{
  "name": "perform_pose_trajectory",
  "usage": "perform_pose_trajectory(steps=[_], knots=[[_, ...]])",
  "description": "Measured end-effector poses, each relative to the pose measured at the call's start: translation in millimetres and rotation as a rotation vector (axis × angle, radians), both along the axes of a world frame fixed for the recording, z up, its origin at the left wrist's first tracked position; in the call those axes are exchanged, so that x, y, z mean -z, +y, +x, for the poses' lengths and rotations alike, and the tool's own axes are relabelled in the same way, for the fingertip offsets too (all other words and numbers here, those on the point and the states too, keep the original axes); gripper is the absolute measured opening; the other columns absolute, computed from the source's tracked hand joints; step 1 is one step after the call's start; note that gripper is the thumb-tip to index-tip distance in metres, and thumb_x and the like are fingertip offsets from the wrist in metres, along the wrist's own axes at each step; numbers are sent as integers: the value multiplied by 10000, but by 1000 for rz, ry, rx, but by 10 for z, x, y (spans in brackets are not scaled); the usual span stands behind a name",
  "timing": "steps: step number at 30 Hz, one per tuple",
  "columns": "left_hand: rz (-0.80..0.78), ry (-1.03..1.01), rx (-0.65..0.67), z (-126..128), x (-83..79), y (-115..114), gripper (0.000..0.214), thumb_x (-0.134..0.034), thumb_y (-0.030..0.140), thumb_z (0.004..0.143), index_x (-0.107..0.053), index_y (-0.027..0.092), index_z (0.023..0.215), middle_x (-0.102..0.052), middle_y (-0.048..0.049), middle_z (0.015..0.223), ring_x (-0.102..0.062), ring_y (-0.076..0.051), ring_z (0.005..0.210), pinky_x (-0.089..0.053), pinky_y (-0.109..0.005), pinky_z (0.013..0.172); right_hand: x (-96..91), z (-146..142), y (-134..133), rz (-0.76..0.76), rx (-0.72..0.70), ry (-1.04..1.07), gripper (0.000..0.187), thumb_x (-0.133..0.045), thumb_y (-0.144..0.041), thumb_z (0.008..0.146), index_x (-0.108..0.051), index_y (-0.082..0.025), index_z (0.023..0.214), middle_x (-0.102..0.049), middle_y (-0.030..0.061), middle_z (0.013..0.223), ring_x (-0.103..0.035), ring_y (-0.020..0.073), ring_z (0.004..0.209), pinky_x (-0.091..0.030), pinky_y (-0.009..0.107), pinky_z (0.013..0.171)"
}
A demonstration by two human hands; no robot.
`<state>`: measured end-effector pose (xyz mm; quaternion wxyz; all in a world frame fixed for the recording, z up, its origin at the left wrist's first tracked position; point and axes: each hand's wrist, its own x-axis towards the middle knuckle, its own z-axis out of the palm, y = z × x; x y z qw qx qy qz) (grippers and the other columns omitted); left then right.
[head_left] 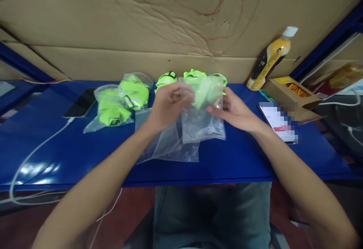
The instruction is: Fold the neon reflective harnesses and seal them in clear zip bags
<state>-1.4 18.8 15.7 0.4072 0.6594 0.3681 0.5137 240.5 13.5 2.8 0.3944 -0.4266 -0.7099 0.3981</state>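
Note:
My left hand (167, 105) and my right hand (235, 111) hold up a clear plastic bag (202, 122) above the blue table (56, 147). A neon green folded vest (205, 88) sits in the bag's upper part. My left fingers are curled on the bag's top left edge; my right fingers pinch its right side. Several empty clear bags (170, 147) lie flat beneath it. Two filled bags of neon green vests (121, 99) rest to the left. Loose neon green vests (167, 79) lie behind my hands by the cardboard wall.
A dark phone (81, 103) with a white cable (36, 150) lies at the left. A phone with a lit screen (279, 122), an open cardboard box (292, 92) and a yellow drink bottle (272, 58) stand at the right. Cardboard (170, 22) backs the table.

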Motion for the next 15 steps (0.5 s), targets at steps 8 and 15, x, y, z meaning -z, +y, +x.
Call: perform_pose_trajectory(steps=[8,15], knots=[[-182,-304,-338,-339,-226,177,140,-796,194,687,-678,215,760,-729,-9,771,-723,-190,704,-702,-341,699,6,179,239,391,415,-864,974,-761,-700,934,-470,-144,1678,-577,305,1485,-654,534,1301,-549,682,1070],[-331,622,-160,-523,-362,66,298,-705,239,856,-704,183,563,-723,-86,594,-706,-252,547,-555,-343,570,139,71,508,319,286,-1078,927,-664,-470,1000,-312,-53,1749,-598,376,1529,-672,546,1289,-567,641,1058]])
